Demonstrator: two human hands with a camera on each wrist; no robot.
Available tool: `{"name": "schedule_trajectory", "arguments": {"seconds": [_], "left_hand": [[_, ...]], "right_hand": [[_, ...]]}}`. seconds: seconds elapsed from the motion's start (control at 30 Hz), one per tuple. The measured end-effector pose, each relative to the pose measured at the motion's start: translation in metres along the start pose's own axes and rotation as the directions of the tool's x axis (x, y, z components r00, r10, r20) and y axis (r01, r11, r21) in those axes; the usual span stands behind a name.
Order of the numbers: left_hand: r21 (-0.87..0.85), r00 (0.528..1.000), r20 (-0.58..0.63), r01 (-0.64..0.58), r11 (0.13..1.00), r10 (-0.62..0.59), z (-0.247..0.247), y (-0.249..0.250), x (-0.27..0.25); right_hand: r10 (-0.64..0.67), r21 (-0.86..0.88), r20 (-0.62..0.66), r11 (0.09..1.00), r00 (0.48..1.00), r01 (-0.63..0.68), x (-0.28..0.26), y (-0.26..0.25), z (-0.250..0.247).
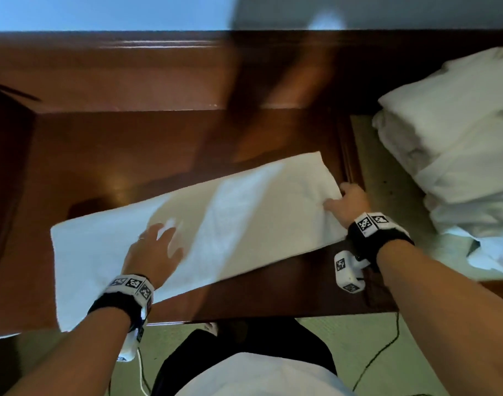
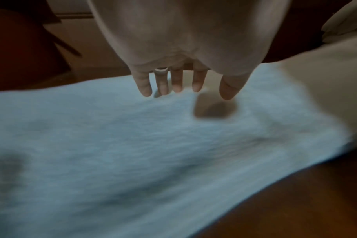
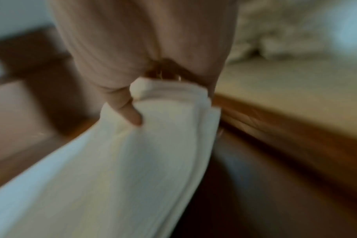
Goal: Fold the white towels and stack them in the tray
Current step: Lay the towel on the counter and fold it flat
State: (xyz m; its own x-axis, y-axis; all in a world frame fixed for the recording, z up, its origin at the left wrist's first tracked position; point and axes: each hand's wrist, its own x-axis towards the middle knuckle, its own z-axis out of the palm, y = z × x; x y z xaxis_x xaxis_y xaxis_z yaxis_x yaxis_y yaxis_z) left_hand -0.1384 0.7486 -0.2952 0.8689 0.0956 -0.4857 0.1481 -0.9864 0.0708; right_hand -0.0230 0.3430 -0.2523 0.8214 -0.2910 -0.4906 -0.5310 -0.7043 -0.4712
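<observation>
A long white towel [image 1: 216, 224] lies folded lengthwise across the dark wooden table [image 1: 130, 144], slanting from near left to far right. My left hand [image 1: 156, 250] hovers flat over the towel's middle with fingers spread and straight; in the left wrist view the fingers [image 2: 176, 82] hang just above the towel [image 2: 132, 153]. My right hand [image 1: 347, 201] grips the towel's right end, the thumb [image 3: 128, 111] pinching a bunched fold of the towel [image 3: 132, 161]. No tray is in view.
A pile of white linen [image 1: 456, 155] lies on the pale green floor mat [image 1: 387, 181] to the right of the table. The table's raised wooden back ledge [image 1: 158, 72] runs along the far side. Black cables [image 1: 381, 350] trail on the floor near my legs.
</observation>
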Motion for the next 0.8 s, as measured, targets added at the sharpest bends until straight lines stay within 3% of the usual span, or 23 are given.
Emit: {"name": "schedule_trajectory", "arguments": {"seconds": [0.1, 0.17, 0.27, 0.4, 0.5, 0.6, 0.63, 0.67, 0.7, 0.77, 0.8], "left_hand": [[0.028, 1.000, 0.013, 0.000, 1.000, 0.000, -0.003, 0.002, -0.005], [0.061, 0.999, 0.011, -0.032, 0.998, 0.031, -0.002, 0.001, -0.009], [0.133, 0.990, 0.018, -0.142, 0.981, 0.141, -0.001, 0.006, -0.010], [0.070, 0.949, -0.046, -0.308, 0.949, 0.312, -0.012, 0.019, 0.000], [-0.099, 0.960, -0.138, -0.258, 0.961, 0.244, -0.032, 0.012, 0.010], [-0.222, 0.968, -0.214, -0.179, 0.958, 0.131, -0.059, -0.006, 0.012], [-0.251, 0.959, -0.262, -0.179, 0.951, 0.111, -0.066, -0.012, 0.013], [-0.275, 0.952, -0.293, -0.168, 0.947, 0.084, -0.070, -0.018, 0.013], [-0.296, 0.950, -0.307, -0.153, 0.943, 0.058, -0.072, -0.023, 0.013], [-0.319, 0.957, -0.286, -0.144, 0.937, 0.049, -0.067, -0.026, 0.011], [-0.287, 0.957, -0.275, -0.172, 0.942, 0.091, -0.062, -0.024, 0.009]], "right_hand": [[-0.202, -0.215, -0.238, 0.965, 0.950, 0.151, 0.028, -0.037, -0.052], [-0.319, -0.298, -0.365, 0.930, 0.875, 0.215, 0.035, -0.060, -0.085], [-0.448, -0.414, -0.456, 0.872, 0.769, 0.262, 0.031, -0.083, -0.109], [-0.633, -0.510, -0.432, 0.759, 0.643, 0.404, 0.003, -0.093, -0.086], [-0.770, -0.528, -0.361, 0.634, 0.527, 0.565, -0.039, -0.095, -0.044], [-0.851, -0.499, -0.221, 0.519, 0.477, 0.694, -0.087, -0.095, 0.020], [-0.861, -0.483, -0.154, 0.494, 0.485, 0.723, -0.101, -0.094, 0.044], [-0.846, -0.464, -0.067, 0.496, 0.529, 0.734, -0.114, -0.091, 0.068], [-0.791, -0.441, 0.041, 0.534, 0.611, 0.722, -0.124, -0.086, 0.091], [-0.559, -0.449, 0.240, 0.661, 0.794, 0.601, -0.140, -0.073, 0.130], [-0.438, -0.480, 0.297, 0.699, 0.848, 0.530, -0.147, -0.065, 0.146]]}}
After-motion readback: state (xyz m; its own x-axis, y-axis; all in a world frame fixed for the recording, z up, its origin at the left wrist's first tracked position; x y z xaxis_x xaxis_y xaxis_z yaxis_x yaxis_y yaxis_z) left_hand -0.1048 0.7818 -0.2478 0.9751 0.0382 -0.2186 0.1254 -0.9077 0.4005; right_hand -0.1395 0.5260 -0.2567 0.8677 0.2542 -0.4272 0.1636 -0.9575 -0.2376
